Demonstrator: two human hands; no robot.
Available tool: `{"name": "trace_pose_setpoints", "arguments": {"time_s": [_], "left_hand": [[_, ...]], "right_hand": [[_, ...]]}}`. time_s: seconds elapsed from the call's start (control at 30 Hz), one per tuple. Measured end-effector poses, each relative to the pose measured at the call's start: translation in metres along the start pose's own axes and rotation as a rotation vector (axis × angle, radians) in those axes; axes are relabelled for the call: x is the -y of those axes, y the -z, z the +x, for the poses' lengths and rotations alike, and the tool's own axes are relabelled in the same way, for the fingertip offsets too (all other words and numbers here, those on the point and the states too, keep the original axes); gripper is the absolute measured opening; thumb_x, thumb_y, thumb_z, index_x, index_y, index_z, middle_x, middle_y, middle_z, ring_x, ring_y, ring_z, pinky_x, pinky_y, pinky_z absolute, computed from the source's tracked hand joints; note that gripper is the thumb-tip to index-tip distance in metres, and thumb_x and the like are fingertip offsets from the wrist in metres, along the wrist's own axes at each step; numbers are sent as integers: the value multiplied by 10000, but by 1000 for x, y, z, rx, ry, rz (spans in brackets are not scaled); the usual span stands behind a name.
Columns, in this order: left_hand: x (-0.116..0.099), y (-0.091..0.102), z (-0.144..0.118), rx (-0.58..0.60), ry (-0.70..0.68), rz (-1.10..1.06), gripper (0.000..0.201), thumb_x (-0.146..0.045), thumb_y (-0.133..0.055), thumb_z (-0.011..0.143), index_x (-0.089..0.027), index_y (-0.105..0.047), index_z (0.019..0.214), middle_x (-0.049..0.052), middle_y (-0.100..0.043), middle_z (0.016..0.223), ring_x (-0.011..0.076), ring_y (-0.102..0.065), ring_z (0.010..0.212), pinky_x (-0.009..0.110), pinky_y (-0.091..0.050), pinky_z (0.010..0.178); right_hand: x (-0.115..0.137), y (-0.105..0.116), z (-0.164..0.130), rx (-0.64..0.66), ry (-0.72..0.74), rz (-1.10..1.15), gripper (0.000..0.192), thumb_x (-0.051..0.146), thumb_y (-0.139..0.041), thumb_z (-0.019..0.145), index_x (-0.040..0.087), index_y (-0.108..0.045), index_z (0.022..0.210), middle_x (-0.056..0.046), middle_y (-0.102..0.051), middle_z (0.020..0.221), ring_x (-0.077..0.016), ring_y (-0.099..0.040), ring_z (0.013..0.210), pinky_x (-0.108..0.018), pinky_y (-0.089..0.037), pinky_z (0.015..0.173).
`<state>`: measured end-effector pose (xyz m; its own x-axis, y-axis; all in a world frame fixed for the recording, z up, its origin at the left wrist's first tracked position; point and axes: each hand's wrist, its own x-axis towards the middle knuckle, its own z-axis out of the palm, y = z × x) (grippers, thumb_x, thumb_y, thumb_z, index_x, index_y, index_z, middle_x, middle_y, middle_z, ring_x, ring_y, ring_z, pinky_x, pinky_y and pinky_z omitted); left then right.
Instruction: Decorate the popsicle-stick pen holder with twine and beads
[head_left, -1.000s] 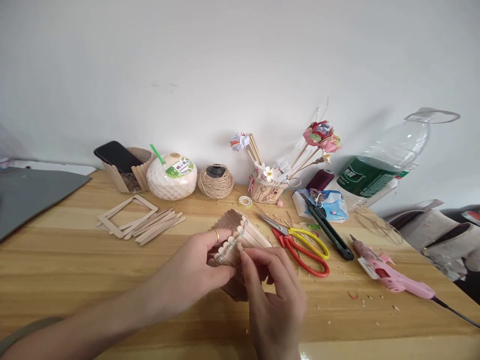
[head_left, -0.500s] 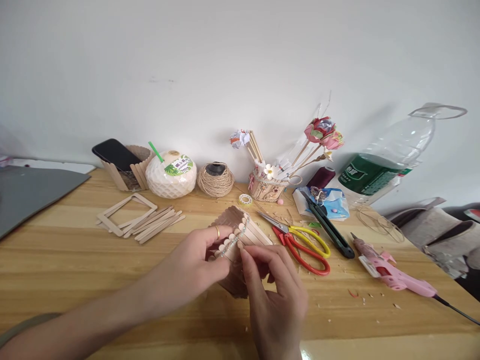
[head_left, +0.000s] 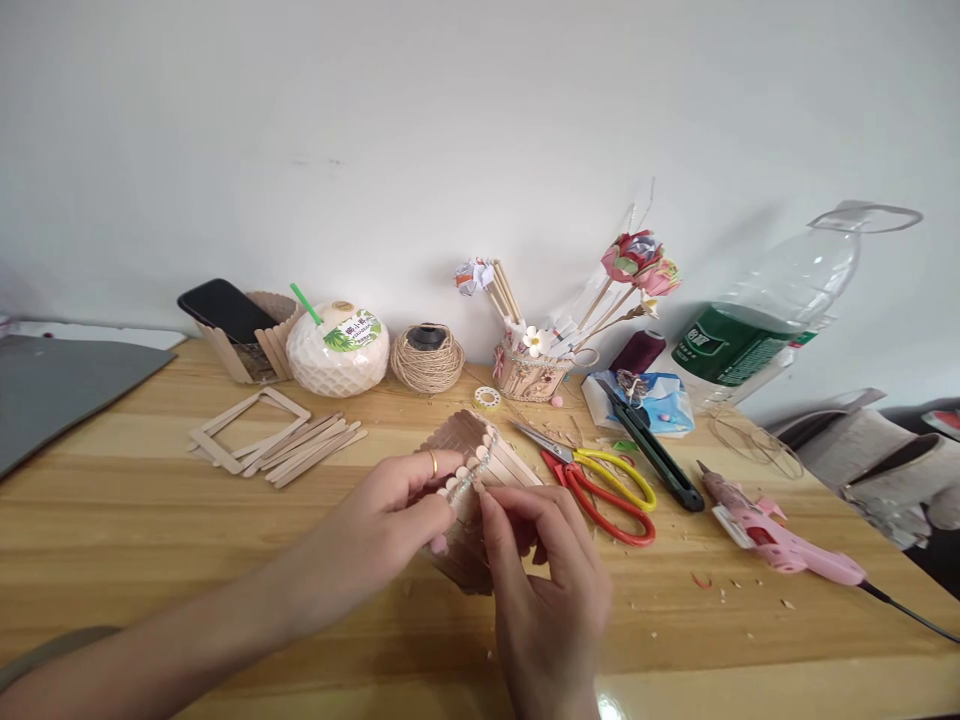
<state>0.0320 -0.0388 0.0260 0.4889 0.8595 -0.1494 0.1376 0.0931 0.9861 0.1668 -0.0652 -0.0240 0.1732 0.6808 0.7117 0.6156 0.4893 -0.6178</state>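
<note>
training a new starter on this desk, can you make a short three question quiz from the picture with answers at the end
1. True or false: the glue gun lies further right in the picture than the scissors.

2. Which thing has the green straw?
A) bottle
B) coconut
C) ball of twine

3. Short answer: which hand wears a ring and holds the wooden box near its beaded edge?

Key:
1. True
2. B
3. The left hand
</note>
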Motion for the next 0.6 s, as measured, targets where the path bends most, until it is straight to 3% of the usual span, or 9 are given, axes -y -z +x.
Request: {"name": "trace_pose_setpoints", "arguments": {"time_s": [0.6], "left_hand": [[-2,-4,-1,-6,-10,9,127,-164,-405,760,-199,-456,649,-63,-385,607,118,-359,606,247,-298,567]], "right_hand": [[-1,-1,0,-56,14,-9,88,115,-577,827,177,-617,778,-4,-611,698,-106,-561,609,-213,-445,508]]}}
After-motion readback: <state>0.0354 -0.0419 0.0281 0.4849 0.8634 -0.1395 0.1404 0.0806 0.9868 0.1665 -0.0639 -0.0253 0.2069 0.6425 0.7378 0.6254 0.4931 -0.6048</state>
